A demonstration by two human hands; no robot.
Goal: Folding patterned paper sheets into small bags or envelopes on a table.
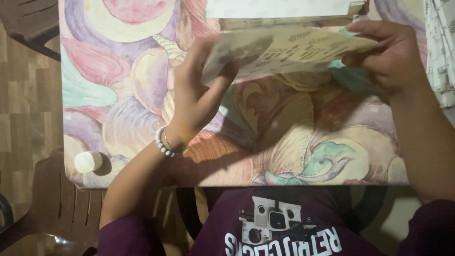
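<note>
I hold a sheet of cream paper (289,50) with printed lines above the table. My left hand (196,92), a bead bracelet on its wrist, grips the sheet's left end. My right hand (391,57) pinches its right end between thumb and fingers. The sheet is tilted, its right end higher. Below it lies a tablecloth (128,85) with big pastel swirls in pink, purple, green and cream.
A small white round object (87,162) sits at the near left corner of the table. More papers (279,9) lie at the far edge. A brown plastic chair (52,208) stands at lower left, and patterned white cloth (441,52) hangs at right.
</note>
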